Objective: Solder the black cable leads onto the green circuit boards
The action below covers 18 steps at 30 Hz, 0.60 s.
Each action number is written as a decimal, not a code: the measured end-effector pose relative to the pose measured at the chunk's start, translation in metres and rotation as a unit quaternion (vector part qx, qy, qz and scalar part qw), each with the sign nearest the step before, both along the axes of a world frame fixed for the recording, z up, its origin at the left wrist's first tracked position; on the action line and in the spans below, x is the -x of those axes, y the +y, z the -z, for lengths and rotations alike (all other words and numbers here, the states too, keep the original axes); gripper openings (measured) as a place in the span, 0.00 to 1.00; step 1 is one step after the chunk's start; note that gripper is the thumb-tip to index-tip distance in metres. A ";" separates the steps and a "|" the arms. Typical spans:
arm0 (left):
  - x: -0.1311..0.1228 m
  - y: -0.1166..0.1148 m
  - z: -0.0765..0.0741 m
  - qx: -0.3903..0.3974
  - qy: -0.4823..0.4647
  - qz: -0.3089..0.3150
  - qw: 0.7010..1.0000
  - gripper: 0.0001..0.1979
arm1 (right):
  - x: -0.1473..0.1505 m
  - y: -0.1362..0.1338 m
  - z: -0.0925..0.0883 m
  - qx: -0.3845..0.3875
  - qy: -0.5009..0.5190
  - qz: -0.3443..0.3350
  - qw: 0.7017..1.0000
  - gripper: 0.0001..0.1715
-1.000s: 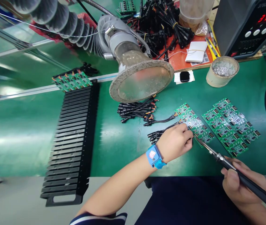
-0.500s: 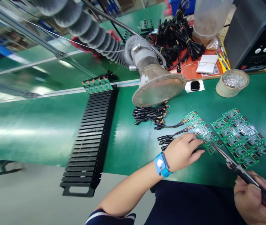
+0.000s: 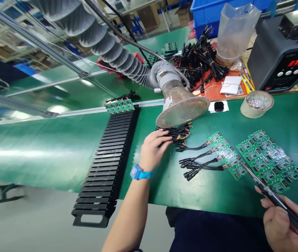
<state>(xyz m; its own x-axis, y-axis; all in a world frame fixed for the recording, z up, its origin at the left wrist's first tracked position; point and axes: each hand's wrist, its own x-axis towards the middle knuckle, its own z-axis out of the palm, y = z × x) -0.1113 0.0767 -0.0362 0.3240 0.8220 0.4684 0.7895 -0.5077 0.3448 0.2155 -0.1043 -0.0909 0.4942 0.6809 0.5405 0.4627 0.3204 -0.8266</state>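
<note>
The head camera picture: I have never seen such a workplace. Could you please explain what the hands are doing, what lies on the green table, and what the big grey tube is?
There is one picture, taken by a camera on the person's head that looks down at the green table. No machine does the work, only two bare hands. The left hand, with a blue wrist strap, rests on a pile of black cables. The right hand holds a soldering iron; its tip points at a narrow circuit board with cables already attached. A wider board panel lies beside it. The grey tube ends in a funnel hanging over the pile, probably for drawing off fumes. On the left lies a black slotted rack. At the back stand a soldering station and a tape roll.
</note>
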 end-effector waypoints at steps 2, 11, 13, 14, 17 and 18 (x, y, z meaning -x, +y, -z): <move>0.005 0.001 -0.005 0.015 -0.081 -0.010 0.997 0.05 | 0.002 0.002 -0.004 0.009 0.000 0.014 1.000 0.12; -0.014 0.009 -0.019 -0.055 -0.330 -0.162 0.928 0.11 | 0.004 -0.001 -0.014 0.077 0.058 -0.057 0.994 0.18; -0.028 -0.001 -0.030 -0.093 -0.302 -0.193 0.929 0.11 | 0.005 -0.001 -0.015 0.083 0.076 -0.066 0.991 0.19; -0.037 -0.010 -0.036 -0.101 -0.281 -0.206 0.932 0.11 | 0.005 0.000 -0.015 0.083 0.081 -0.068 0.991 0.20; -0.073 -0.047 -0.046 0.011 -0.258 -0.154 0.954 0.16 | 0.007 0.007 -0.022 0.081 0.059 -0.087 0.991 0.21; -0.088 -0.061 -0.046 0.145 -0.279 -0.087 0.945 0.18 | 0.008 0.011 -0.025 0.079 0.038 -0.094 0.992 0.21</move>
<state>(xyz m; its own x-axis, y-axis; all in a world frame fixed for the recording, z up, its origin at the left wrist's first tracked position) -0.0232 0.0156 0.0098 -0.0586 0.9602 0.2730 0.5058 -0.2072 0.8374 0.2075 -0.0931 -0.0655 0.3853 0.8385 0.3853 0.3409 0.2587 -0.9038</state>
